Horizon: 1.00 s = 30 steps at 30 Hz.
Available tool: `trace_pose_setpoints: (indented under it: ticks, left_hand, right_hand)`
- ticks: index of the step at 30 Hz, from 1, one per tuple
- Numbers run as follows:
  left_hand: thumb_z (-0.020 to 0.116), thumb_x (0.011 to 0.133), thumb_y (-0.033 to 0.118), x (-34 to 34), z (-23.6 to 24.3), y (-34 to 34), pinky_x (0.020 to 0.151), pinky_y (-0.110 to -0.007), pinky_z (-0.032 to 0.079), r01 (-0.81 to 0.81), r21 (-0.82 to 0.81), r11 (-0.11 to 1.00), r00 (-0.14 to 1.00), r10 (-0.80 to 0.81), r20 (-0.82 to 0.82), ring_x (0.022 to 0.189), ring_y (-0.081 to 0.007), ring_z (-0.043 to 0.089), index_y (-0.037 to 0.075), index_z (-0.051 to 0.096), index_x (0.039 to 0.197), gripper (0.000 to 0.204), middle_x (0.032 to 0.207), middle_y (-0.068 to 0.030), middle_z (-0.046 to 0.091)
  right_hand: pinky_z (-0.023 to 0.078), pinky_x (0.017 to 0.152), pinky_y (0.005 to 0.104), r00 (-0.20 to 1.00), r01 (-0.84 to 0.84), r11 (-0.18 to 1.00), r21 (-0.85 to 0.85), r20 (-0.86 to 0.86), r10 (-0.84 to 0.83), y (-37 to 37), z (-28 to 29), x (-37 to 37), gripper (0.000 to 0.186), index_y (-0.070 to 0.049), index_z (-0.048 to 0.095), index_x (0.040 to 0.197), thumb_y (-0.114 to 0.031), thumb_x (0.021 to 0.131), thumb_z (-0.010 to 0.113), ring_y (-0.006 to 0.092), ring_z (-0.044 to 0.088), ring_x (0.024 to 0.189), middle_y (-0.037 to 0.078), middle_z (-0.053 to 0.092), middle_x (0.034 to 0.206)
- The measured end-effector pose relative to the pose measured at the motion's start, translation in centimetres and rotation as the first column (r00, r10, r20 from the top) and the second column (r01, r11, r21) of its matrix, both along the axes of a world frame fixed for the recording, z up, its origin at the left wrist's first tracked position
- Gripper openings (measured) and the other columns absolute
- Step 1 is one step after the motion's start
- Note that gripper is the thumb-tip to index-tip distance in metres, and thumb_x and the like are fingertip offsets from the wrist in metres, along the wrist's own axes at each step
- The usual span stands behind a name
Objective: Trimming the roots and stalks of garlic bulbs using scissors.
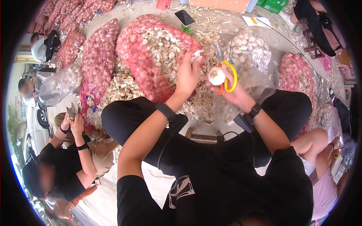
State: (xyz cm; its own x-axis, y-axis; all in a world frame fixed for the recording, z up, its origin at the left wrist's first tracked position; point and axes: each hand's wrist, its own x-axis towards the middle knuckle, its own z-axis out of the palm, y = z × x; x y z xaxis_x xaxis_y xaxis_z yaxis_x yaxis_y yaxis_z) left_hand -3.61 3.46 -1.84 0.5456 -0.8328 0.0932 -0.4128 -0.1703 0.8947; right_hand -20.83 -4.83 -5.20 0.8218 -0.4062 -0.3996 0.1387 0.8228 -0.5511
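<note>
My right hand [238,94] is closed around a white garlic bulb [217,76] and a pair of scissors [235,77] with yellow and orange handles. The scissor blades point away from me, up past the bulb. My left hand [187,77] is over the right edge of an opened red mesh bag [130,56] filled with garlic. A small whitish piece shows at its fingertips, too unclear to name. To the right of the scissors stands a clear plastic bag [249,47] with pale garlic bulbs in it.
Cut stalks and skins [122,88] lie heaped between the bags. A phone [184,17] rests on a green stand at the back. More red mesh sacks [98,56] stand to the left. A co-worker [56,169] sits at left with scissors; another person [324,177] sits at right.
</note>
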Motion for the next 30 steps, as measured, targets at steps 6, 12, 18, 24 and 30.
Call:
trace_pose_setpoints:
  ticks: [6,12,18,24,30]
  left_hand:
    - [0.064,0.097,0.027,1.1,-0.2,0.3,0.083,-0.044,0.050,0.177,-0.022,0.984,0.934,-0.161,0.319,0.098,-0.0373,0.064,0.004,0.062,0.116,0.029,0.105,-0.0191,0.064]
    - [0.070,0.092,0.023,0.2,0.3,0.4,0.094,-0.040,0.048,0.499,-0.020,0.866,0.843,-0.481,0.240,0.104,-0.0331,0.061,0.006,0.065,0.120,0.034,0.114,-0.0157,0.060]
    - [0.080,0.083,0.013,0.7,-0.1,-0.4,0.083,-0.034,0.052,0.540,-0.102,0.836,0.831,-0.548,-0.094,0.100,-0.0199,0.063,0.005,0.069,0.107,0.027,0.107,-0.0084,0.063]
    - [0.079,0.083,0.007,0.2,0.3,-0.5,0.077,-0.031,0.052,0.568,-0.105,0.816,0.807,-0.578,-0.121,0.087,-0.0155,0.064,0.004,0.067,0.097,0.019,0.095,-0.0058,0.066]
    - [0.076,0.084,0.004,-0.4,0.7,-0.7,0.075,-0.032,0.053,0.548,-0.132,0.826,0.817,-0.562,-0.127,0.083,-0.0148,0.066,0.003,0.069,0.093,0.011,0.089,-0.0061,0.069]
  right_hand:
    - [0.055,0.065,0.0303,1.000,-0.011,0.996,-0.091,-0.022,0.009,0.0,0.0,-0.2,0.046,-0.017,0.048,0.131,-0.053,0.102,0.047,0.0245,0.072,0.088,0.009,0.070,0.108]
    - [0.055,0.060,0.0269,0.995,-0.088,0.960,-0.265,-0.078,0.070,-0.2,-1.4,-1.1,0.055,-0.009,0.047,0.135,-0.053,0.102,0.048,0.0204,0.072,0.086,0.006,0.067,0.108]
    - [0.055,0.058,0.0260,0.994,-0.100,0.943,-0.316,-0.083,0.077,-0.4,-0.4,-1.8,0.059,-0.008,0.041,0.140,-0.051,0.101,0.051,0.0199,0.072,0.088,0.007,0.064,0.116]
    - [0.056,0.057,0.0260,0.992,-0.124,0.931,-0.342,-0.079,0.102,-0.8,-0.8,-2.7,0.061,-0.011,0.038,0.143,-0.050,0.100,0.056,0.0196,0.071,0.089,0.009,0.063,0.117]
    - [0.054,0.057,0.0266,0.998,-0.060,0.953,-0.297,-0.045,0.049,-1.5,-1.5,-3.1,0.055,-0.013,0.041,0.138,-0.052,0.101,0.053,0.0205,0.072,0.087,0.010,0.068,0.107]
